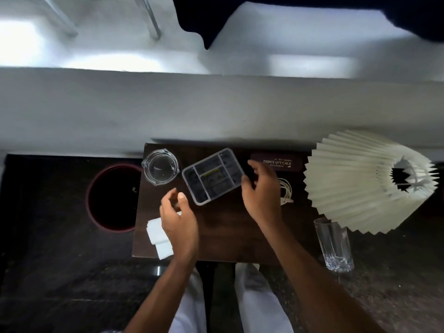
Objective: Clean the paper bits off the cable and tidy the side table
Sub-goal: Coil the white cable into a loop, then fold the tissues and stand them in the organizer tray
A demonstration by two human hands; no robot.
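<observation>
Since both the left hand (179,221) and right hand (260,191) hover loosely open and empty mid-frame, looks like the tidying stage, so next I'd straighten the tilted organizer tray (212,175) between them.

On the worktop (223,236) are lying one glass ashtray (160,166), one clear compartment box (212,176), one spectacle case (276,162), one coiled white cable (285,190) and one folded white tissue (157,233). One drinking glass (334,243) and one pleated lampshade (355,181) are standing beside. One round bin (113,197) is sitting on the floor. Two hands are showing.
</observation>
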